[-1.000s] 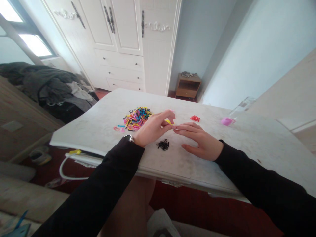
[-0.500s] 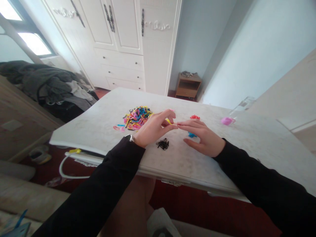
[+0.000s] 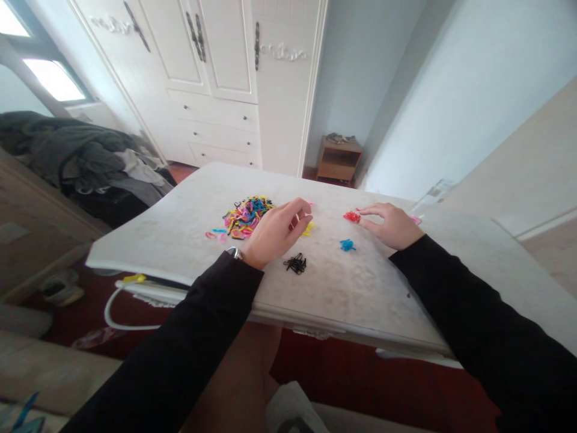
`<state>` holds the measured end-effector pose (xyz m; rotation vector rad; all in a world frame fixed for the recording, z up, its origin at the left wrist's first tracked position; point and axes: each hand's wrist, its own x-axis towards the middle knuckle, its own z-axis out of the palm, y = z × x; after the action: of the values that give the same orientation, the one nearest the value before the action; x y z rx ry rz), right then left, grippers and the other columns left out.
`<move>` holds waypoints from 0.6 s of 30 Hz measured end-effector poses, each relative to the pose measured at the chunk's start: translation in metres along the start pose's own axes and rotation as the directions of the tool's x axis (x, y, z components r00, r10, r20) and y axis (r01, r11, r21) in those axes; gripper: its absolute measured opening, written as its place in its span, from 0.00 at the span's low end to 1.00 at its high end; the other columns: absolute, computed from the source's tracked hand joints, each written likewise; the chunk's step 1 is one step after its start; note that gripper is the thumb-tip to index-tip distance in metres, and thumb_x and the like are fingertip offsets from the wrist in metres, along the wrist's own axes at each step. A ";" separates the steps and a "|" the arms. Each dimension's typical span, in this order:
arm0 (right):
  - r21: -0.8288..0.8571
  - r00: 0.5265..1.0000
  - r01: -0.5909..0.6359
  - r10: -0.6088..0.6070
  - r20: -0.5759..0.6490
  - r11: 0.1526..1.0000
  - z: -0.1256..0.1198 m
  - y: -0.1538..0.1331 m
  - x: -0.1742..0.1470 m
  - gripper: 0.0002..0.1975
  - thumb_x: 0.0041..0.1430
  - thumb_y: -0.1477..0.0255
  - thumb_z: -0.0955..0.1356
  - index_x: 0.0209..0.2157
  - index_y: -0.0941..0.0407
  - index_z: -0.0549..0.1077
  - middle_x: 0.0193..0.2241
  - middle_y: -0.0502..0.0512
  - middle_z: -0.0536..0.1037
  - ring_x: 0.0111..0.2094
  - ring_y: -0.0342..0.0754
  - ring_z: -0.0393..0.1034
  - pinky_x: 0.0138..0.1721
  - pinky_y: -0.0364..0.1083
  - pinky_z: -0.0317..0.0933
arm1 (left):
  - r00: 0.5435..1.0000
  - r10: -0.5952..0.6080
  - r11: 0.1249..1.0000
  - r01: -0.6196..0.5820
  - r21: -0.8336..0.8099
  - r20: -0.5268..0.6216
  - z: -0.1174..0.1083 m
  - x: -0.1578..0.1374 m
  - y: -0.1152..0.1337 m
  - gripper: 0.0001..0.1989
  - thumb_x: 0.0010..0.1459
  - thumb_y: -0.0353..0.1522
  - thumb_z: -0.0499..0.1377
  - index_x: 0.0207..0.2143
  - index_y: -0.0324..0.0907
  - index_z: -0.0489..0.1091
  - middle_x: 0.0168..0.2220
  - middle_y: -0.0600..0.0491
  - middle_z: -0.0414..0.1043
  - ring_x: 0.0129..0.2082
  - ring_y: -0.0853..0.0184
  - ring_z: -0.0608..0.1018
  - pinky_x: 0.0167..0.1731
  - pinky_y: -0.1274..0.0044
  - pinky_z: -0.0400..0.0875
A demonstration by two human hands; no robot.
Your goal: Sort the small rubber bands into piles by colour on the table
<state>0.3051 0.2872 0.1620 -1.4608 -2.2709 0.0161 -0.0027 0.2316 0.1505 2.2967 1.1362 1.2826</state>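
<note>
A heap of small mixed-colour rubber bands (image 3: 247, 218) lies on the white table, just left of my left hand (image 3: 280, 231). That hand hovers with curled fingers, its thumb apart from the forefinger and nothing visible between them. Partly behind it are a small yellow pile (image 3: 309, 229) and a bit of pink (image 3: 310, 203). My right hand (image 3: 388, 226) reaches to a red pile of bands (image 3: 351, 216), fingertips at its right edge, thumb and forefinger apart. Blue bands (image 3: 347, 245) and black bands (image 3: 296, 263) sit in separate small piles nearer me.
A clear container (image 3: 433, 195) and something pink (image 3: 415, 220) are beyond my right hand. A few stray bands (image 3: 216, 234) lie left of the heap. The table's front edge (image 3: 315, 325) runs below my forearms. Clothes are piled at left; a white wardrobe stands behind.
My hands, earlier together at the fingertips with something yellow by the left fingers, are now apart. The right hand moved right to the red pile, uncovering the blue one.
</note>
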 end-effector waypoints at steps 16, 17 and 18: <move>0.040 0.987 -0.154 0.152 0.052 0.987 -0.006 -0.010 0.001 0.13 0.60 0.66 0.70 0.42 0.54 0.85 0.46 0.59 0.86 0.48 0.60 0.80 0.52 0.57 0.72 | 0.999 -0.035 0.988 0.030 0.153 0.032 -0.003 -0.001 0.003 0.08 0.66 0.30 0.53 0.46 0.44 0.67 0.34 0.56 0.77 0.27 0.70 0.77 0.30 0.78 0.66; 0.047 0.988 -0.152 0.149 0.047 0.987 -0.005 -0.010 0.001 0.13 0.60 0.65 0.70 0.42 0.54 0.85 0.46 0.59 0.86 0.48 0.60 0.80 0.52 0.57 0.72 | 0.998 -0.049 0.985 0.043 0.166 0.030 -0.002 -0.001 0.003 0.09 0.65 0.29 0.54 0.47 0.44 0.67 0.34 0.56 0.77 0.28 0.70 0.77 0.30 0.77 0.66; 0.054 0.989 -0.147 0.145 0.041 0.988 -0.005 -0.010 0.000 0.14 0.60 0.65 0.70 0.42 0.54 0.84 0.46 0.59 0.86 0.47 0.60 0.80 0.52 0.57 0.72 | 0.998 -0.061 0.982 0.055 0.181 0.024 -0.002 0.000 0.003 0.10 0.64 0.28 0.54 0.47 0.44 0.67 0.34 0.56 0.77 0.28 0.69 0.77 0.30 0.77 0.66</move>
<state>0.2980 0.2818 0.1692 -1.6061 -2.1689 0.1518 -0.0028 0.2293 0.1529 2.3808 1.3499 1.1639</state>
